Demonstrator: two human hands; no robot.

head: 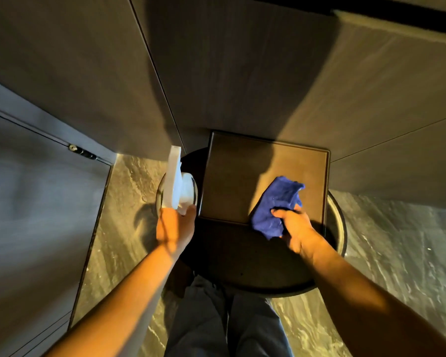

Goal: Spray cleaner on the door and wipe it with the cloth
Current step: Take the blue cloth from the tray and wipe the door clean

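Note:
My left hand (175,226) grips a white spray bottle (177,182), its nozzle pointing away toward the wall panels ahead. My right hand (294,226) holds a crumpled blue cloth (276,206) just above a square brown tray. A grey door (31,197) with a metal hinge (83,152) stands at the left, seen at a steep angle. Brown wood-grain panels (242,73) fill the view ahead, split by a thin vertical seam. Both hands hover over the round table, apart from the door and the panels.
A round dark table (255,261) stands right in front of my legs, with a square brown tray (242,176) on its far half against the panels. Grey marbled floor (397,240) shows on both sides. A dark rounded base (162,191) sits beneath the bottle.

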